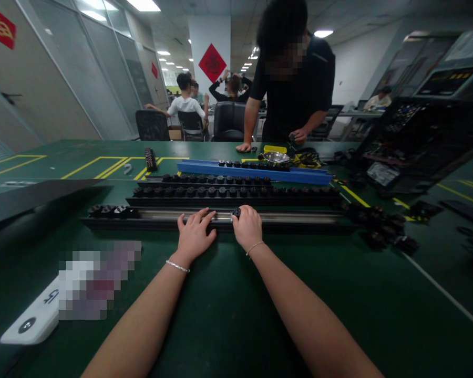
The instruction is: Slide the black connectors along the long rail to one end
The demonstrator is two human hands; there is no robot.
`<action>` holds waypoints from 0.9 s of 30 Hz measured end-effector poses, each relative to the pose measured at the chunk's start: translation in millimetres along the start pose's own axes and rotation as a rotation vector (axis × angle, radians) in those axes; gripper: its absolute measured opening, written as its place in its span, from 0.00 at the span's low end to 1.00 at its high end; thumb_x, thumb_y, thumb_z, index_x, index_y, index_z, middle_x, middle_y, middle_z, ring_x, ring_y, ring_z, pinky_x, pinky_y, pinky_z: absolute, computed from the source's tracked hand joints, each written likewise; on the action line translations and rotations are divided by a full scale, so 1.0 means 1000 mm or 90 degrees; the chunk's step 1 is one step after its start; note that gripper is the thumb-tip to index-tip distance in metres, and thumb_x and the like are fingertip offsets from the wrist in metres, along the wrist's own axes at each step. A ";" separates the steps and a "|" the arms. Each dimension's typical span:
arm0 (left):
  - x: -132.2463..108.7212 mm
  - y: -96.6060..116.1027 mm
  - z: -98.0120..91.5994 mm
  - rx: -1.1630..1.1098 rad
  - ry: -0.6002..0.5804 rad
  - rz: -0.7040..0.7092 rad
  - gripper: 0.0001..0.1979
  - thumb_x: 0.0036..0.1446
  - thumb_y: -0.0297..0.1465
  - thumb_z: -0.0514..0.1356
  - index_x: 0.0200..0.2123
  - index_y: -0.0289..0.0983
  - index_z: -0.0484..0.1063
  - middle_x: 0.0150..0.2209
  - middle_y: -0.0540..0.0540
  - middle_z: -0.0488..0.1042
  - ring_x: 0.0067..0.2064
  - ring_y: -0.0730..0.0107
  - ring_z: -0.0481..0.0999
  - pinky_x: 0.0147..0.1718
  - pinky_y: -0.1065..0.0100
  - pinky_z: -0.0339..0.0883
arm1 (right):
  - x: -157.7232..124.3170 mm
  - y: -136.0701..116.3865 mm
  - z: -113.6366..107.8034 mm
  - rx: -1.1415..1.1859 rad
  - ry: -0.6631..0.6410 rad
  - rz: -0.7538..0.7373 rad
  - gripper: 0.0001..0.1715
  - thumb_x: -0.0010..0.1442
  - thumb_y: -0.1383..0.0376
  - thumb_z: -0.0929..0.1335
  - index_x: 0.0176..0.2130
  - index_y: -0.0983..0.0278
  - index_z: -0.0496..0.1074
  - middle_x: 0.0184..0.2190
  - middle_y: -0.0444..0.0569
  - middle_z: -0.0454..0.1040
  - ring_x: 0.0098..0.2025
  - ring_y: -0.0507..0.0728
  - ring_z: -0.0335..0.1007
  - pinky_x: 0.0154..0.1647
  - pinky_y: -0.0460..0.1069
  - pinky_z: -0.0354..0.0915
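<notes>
A long black rail [299, 224] with a bright metal channel lies across the green table in front of me. My left hand [196, 234] rests on its near edge, fingers spread, holding nothing. To the right, my right hand [248, 228] is closed round a small black cylindrical part [236, 212] at the channel; its lower side is hidden by my fingers. Several similar black parts [112, 211] sit in the rail's left end. Right behind stands another black rail [236, 193] filled with a row of such parts.
Farther back lie a blue rail [197, 167] and a metal bowl [276, 157]. Loose black parts [390, 226] are heaped at the right, near an open computer case [418, 136]. A white device [31, 323] lies front left. Across the table a person in black [299, 89] leans on it.
</notes>
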State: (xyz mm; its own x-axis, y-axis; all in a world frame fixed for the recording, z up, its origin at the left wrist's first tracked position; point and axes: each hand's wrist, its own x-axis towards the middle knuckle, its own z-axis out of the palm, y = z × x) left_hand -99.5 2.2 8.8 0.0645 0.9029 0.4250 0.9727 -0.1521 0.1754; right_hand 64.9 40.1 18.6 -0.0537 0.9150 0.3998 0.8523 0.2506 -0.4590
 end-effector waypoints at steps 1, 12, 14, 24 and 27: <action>0.000 0.000 0.000 0.000 0.001 0.001 0.24 0.54 0.37 0.55 0.56 0.49 0.63 0.60 0.46 0.64 0.55 0.55 0.66 0.59 0.45 0.38 | 0.000 0.001 -0.001 0.000 0.002 0.001 0.16 0.59 0.63 0.62 0.46 0.67 0.68 0.49 0.58 0.69 0.51 0.61 0.62 0.54 0.55 0.55; 0.000 0.001 -0.002 0.006 0.003 0.008 0.24 0.54 0.37 0.54 0.56 0.49 0.64 0.59 0.46 0.64 0.54 0.55 0.66 0.59 0.45 0.38 | 0.000 0.007 -0.005 -0.017 -0.004 0.006 0.17 0.60 0.62 0.63 0.46 0.68 0.68 0.49 0.58 0.69 0.51 0.61 0.62 0.53 0.54 0.55; 0.000 0.001 -0.002 0.008 0.005 0.010 0.24 0.54 0.37 0.54 0.56 0.48 0.64 0.59 0.46 0.65 0.54 0.55 0.67 0.59 0.44 0.39 | 0.000 0.007 -0.005 -0.020 -0.002 0.009 0.17 0.60 0.63 0.63 0.46 0.68 0.68 0.49 0.57 0.69 0.50 0.60 0.62 0.53 0.54 0.55; -0.001 0.000 0.000 0.015 0.017 0.009 0.24 0.54 0.37 0.54 0.56 0.49 0.64 0.59 0.47 0.65 0.54 0.54 0.67 0.59 0.45 0.40 | 0.000 0.008 -0.005 -0.022 -0.008 0.017 0.17 0.59 0.64 0.63 0.47 0.69 0.68 0.49 0.57 0.69 0.50 0.60 0.62 0.53 0.53 0.55; -0.001 0.000 0.001 0.017 0.017 0.010 0.24 0.54 0.37 0.54 0.56 0.49 0.63 0.59 0.47 0.65 0.54 0.55 0.67 0.59 0.45 0.39 | 0.000 0.008 -0.005 -0.023 -0.007 0.017 0.17 0.59 0.64 0.63 0.47 0.69 0.68 0.49 0.57 0.69 0.51 0.60 0.62 0.53 0.53 0.55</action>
State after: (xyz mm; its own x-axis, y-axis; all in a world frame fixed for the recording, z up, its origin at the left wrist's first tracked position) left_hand -99.2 2.0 7.6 0.0736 0.8892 0.4516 0.9771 -0.1549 0.1458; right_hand 74.8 41.0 19.0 -0.0362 0.9248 0.3787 0.8718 0.2145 -0.4405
